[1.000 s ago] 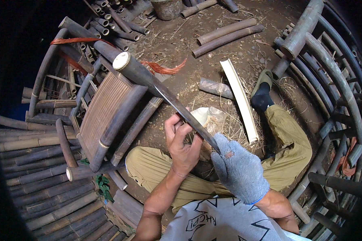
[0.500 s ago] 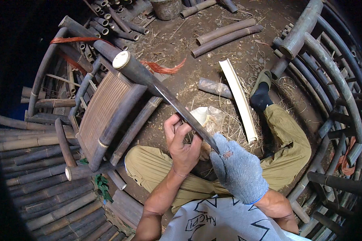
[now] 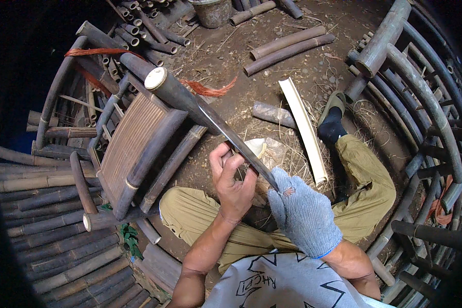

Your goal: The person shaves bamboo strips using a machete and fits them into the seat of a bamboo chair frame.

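Note:
Slanting across the middle is a long, narrow dark strip with a shiny edge; whether it is a blade or split bamboo I cannot tell. My right hand, in a grey knitted glove with a worn spot, is closed around its lower end. My bare left hand pinches its side with bent fingers, a little farther up; some fingertips are hidden behind it. The strip's upper end overlaps the thick bamboo post of a bamboo chair. Below the strip sits a pale, cut block, partly covered.
A pale split bamboo length lies ahead, beside a short bamboo piece. Farther off are two dark bamboo lengths and a bucket. Bamboo frames stand at right; bamboo poles line the left. Shavings litter the ground.
The strip has turned slightly, with more of its shiny edge showing. Both hands keep their hold and have shifted only a little.

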Available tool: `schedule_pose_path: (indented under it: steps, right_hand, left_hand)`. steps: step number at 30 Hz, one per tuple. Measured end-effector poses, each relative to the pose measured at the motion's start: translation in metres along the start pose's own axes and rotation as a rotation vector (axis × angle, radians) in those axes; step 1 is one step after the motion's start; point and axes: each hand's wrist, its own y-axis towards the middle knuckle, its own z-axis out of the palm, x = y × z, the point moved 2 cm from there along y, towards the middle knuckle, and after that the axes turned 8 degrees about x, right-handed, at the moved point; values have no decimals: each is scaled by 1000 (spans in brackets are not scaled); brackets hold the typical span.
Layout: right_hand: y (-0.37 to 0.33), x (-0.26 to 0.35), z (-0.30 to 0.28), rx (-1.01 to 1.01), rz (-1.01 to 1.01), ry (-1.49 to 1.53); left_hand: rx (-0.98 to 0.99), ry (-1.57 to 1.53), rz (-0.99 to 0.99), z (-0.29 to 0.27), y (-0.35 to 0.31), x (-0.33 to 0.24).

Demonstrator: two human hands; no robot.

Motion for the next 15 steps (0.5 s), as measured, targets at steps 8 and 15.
schedule_pose_path:
  steps: [8,15]
  right_hand:
    - [4,-1,-1,-17,-1,24]
    - [2,-1,-1,-14,8,26]
  left_hand:
    - [29,-6,-66,-2,1,-1]
    - [87,-10,-34,-2,-2,3]
